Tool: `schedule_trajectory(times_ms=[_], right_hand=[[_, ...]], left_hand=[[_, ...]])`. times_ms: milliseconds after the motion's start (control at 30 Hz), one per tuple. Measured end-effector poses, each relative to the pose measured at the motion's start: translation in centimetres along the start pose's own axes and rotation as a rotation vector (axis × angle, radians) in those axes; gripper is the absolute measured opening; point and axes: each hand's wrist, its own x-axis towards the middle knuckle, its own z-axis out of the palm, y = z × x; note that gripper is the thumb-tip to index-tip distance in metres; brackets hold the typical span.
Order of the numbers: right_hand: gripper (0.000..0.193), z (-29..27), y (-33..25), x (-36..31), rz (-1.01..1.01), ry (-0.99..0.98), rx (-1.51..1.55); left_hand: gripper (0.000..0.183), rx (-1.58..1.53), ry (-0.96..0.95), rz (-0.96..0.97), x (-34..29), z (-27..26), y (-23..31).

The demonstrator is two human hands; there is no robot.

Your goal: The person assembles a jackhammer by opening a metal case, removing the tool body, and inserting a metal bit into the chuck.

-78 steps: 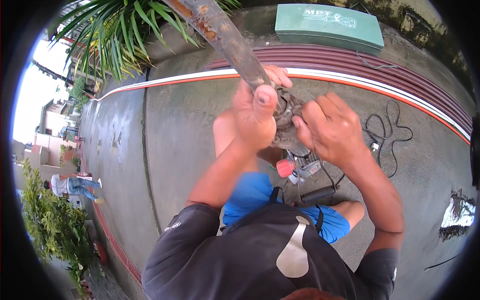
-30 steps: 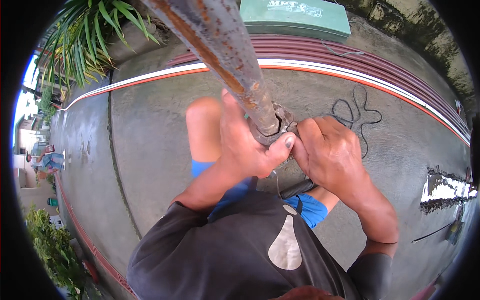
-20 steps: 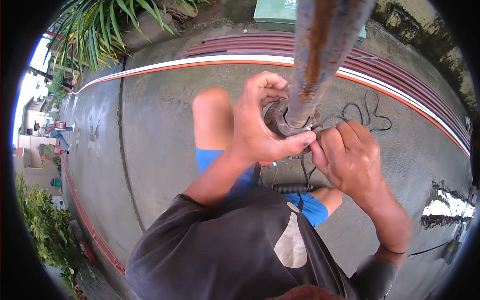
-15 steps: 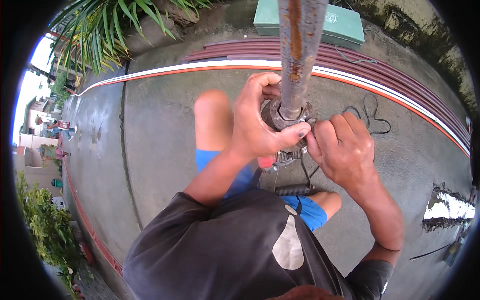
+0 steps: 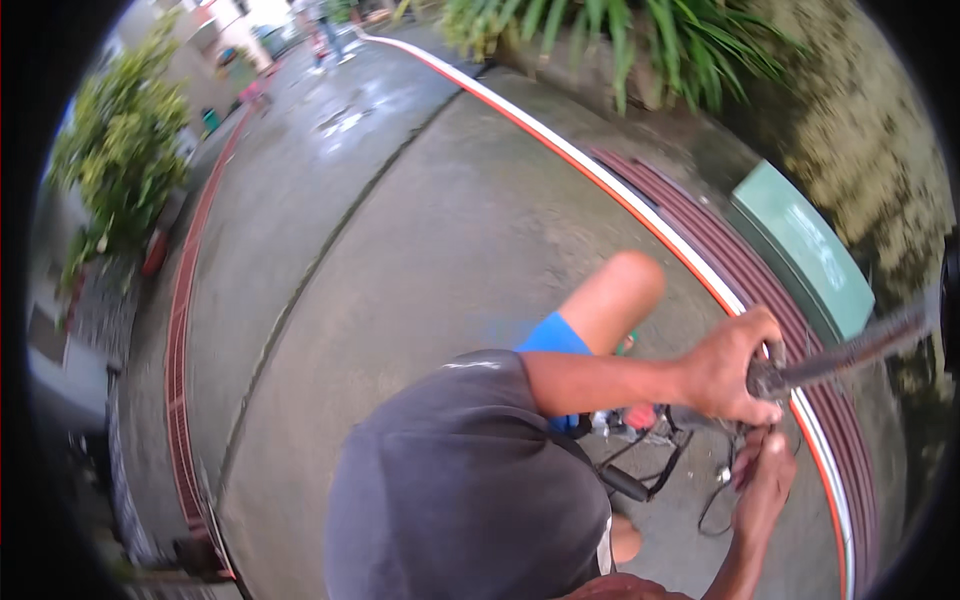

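Note:
A rusty metal pipe runs in from the right edge to a dark metal collar. My left hand is wrapped around the collar, thumb on its near side. Just below, my right hand has its fingers closed against the collar's near side; what they pinch is too small and blurred to make out. Beneath my left forearm is a device with a red part and a black frame. A black padded handle sits at the frame's lower end, near my knee.
Long maroon pipes and white-and-orange lengths lie along the wet concrete. Beyond them stands a green box by a mossy wall. A black cord loops on the ground. People stand far off, upper left.
My view has swung to the left, so the hands and pipe now appear farther right and the pipe slants sideways. Both hands stay at the collar.

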Motion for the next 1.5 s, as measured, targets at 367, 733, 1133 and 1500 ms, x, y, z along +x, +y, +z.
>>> schedule_trajectory(times_ms=[367,733,1133,1500], right_hand=[[0.036,1.7,-4.9,-0.4,0.398,0.035,0.478],[0.033,-5.2,-0.2,-0.5,0.582,-0.232,0.536],[0.034,-1.1,-3.7,-2.9,0.235,0.126,-0.27],[0.021,2.0,-3.3,-1.1,-0.506,0.271,-1.281]], left_hand=[[0.066,-0.092,0.095,-0.001,-0.5,1.3,0.8],[0.072,-0.143,0.13,-0.032,-1.3,3.3,1.1],[0.067,-0.177,0.064,0.036,-1.5,2.6,1.1],[0.061,-0.048,0.04,-0.036,-0.8,0.7,1.3]])
